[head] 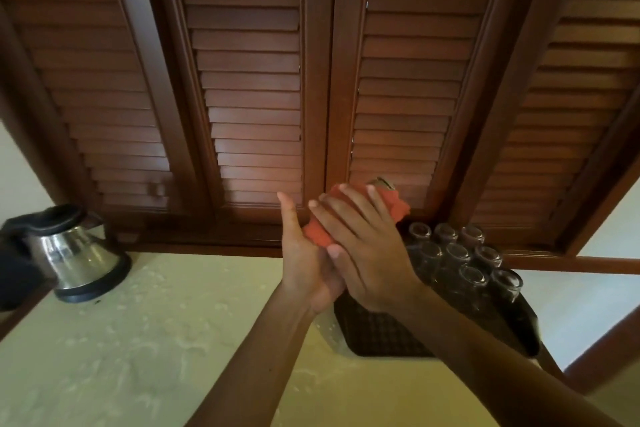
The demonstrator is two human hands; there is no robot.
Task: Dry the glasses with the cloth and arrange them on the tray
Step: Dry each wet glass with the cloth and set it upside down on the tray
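Far left, a kettle (74, 253) stands on the pale counter (145, 340), well apart from my work and no hazard as I read it. Centre: my left hand (304, 263) is under the orange cloth (317, 236), thumb raised and straight; its fingers are hidden behind the cloth and my other hand, so I cannot tell how firmly they close, though the hand appears to cradle the wrapped glass (382, 183). My right hand (367, 253) lies over the cloth with fingers spread and nearly straight, pressing and not clamping. Only a sliver of the glass shows, past the cloth's far edge, above the right fingertips; the rest is wrapped. It is held in the air above the counter, just left of the tray (381, 336). Right: the dark tray carries the dried glasses (460, 256), upside down in close rows toward its far end, with bare tray on the near side. Risks, as I judge them: the wrapped glass could slide out of the cloth's far end, since neither hand visibly encloses that end and wet glass in cloth is slippery; a fall from this height onto the counter would likely break it. My right forearm crosses above the near part of the tray, so a careless lowering or sweep could knock the packed glasses, and one toppling would strike its neighbours. Setting the next glass into so tight a cluster also risks rim-to-rim chipping.
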